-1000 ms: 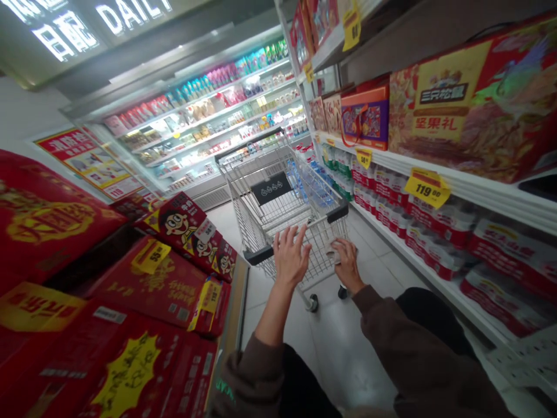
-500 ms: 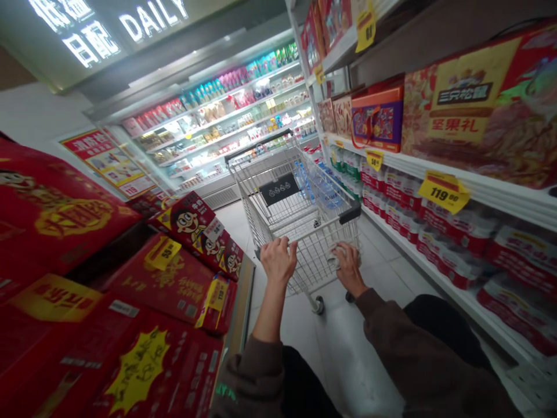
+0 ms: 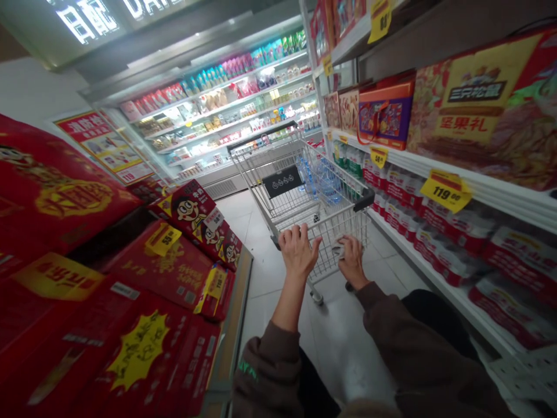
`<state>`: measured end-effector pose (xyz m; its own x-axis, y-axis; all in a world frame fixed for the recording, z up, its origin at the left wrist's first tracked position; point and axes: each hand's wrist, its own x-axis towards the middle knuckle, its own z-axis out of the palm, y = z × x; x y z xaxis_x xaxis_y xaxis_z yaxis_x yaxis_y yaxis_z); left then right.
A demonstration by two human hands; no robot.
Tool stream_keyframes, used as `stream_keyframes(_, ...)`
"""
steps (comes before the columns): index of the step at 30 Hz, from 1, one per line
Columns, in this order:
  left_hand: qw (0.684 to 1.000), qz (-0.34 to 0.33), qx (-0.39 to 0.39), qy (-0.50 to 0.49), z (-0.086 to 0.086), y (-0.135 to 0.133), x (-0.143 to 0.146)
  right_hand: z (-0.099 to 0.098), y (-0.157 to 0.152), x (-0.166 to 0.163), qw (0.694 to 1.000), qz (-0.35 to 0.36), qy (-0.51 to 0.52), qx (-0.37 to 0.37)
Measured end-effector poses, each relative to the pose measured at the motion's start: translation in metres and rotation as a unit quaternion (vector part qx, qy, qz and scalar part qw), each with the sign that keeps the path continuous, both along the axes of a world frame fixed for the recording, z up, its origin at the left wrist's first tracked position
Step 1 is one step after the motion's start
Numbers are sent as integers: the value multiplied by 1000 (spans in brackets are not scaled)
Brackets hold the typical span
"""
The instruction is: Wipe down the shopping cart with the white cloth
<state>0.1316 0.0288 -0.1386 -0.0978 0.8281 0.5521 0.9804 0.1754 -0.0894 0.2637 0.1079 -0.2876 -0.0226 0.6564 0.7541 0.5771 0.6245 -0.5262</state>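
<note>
Cart (image 3: 285, 216): at 12 o'clock, long axis running toward 11 o'clock, black bar (image 3: 262, 136) at far end. Left hand (image 3: 299, 251): fingers spread, near rim beneath — contact cannot be confirmed. Right hand (image 3: 352, 262): curled around pale item (image 3: 337, 250).

Pale item (image 3: 338, 250) partly behind right grip (image 3: 350, 256)

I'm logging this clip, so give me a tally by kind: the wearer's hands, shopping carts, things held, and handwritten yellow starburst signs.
Left hand and right hand: 2
Shopping cart: 1
Pale crumpled item in the right grip: 1
Handwritten yellow starburst sign: 1
Total: 5
</note>
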Motion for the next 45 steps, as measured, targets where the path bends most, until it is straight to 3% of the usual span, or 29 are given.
stream_keyframes(6,999,-24,-15,-45,16,-5,-6,38,6,-2,997,49,25,53)
stream_keyframes(9,996,-2,13,-83,21,-14,-23,27,9,-3,997,52,5,53)
stream_keyframes(13,994,33,63,-79,-1,-13,-34,-4,6,0,998,54,-35,22)
stream_keyframes(15,992,30,95,-80,-17,-8,-33,-5,4,1,998,55,-28,3)
stream_keyframes(18,988,6,133,-84,-31,-1,-33,15,4,-1,999,36,24,17)
stream_keyframes(21,985,-13,150,-86,-33,0,-33,42,5,-11,996,21,62,68)
stream_keyframes(23,984,-12,152,-96,-31,-1,-32,49,6,-18,994,30,57,93)
stream_keyframes(26,983,-15,143,-113,-28,-2,-29,41,3,-25,994,33,20,103)
stream_keyframes(30,983,-19,133,-127,-27,-2,-27,16,0,-21,995,21,-5,100)
stream_keyframes(36,982,-31,138,-129,-27,-4,-27,-6,-1,-8,994,62,-8,88)
stream_keyframes(39,981,-30,141,-127,-27,-5,-27,-2,-3,-6,995,49,22,81)
stream_keyframes(45,982,-29,146,-112,-30,-6,-27,27,-4,1,997,38,-8,68)
